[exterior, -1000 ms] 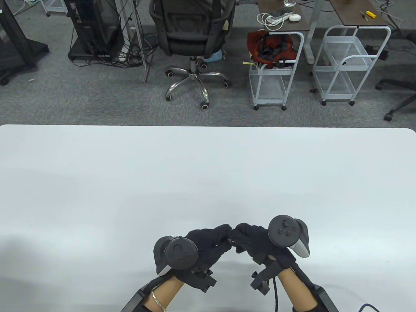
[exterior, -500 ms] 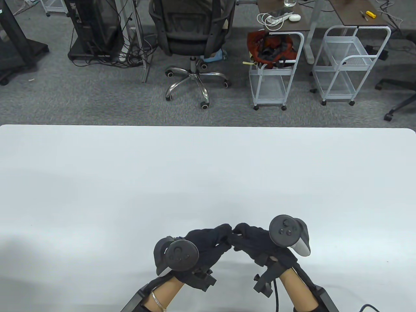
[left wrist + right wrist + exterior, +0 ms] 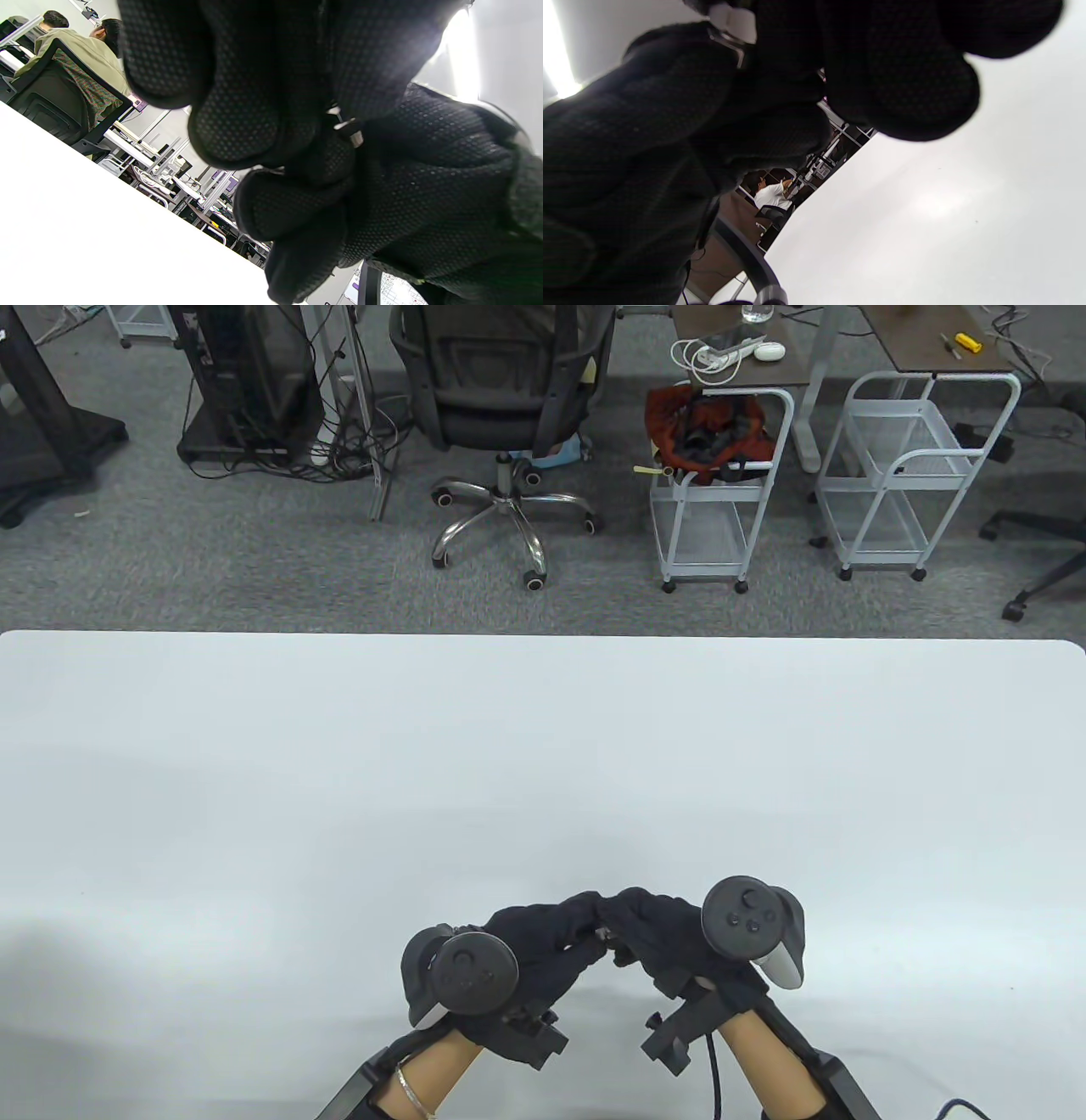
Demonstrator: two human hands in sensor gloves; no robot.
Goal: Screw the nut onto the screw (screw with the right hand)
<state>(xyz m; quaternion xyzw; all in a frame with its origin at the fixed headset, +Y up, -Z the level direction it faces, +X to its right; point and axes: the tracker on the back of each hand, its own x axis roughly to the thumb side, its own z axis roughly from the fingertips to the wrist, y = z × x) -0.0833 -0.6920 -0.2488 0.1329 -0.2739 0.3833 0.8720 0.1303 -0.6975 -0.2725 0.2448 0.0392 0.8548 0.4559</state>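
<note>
Table view: right hand (image 3: 657, 929) rolls slightly toward left hand (image 3: 543, 937) vs 0.5 s back | both sets of fingertips pinch together on screw (image 3: 344, 126), nut hidden between gloves | likely mid-turn, threading underway

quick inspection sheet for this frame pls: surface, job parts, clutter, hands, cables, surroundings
Surface: white table, matte.
Job's things: small silver metal screw and nut, only glints between the fingertips; thread engagement cannot be told.
Clutter: nothing seen on the table.
Grippers: left hand and right hand, both in black gloves, meet fingertip to fingertip above the near edge, pinching the metal part; which hand has the nut cannot be told.
Cables: black cable along the right forearm; cable tangle on the floor.
Surroundings: grey carpet, black office chair, two white wire carts, one with a red bag.
</note>
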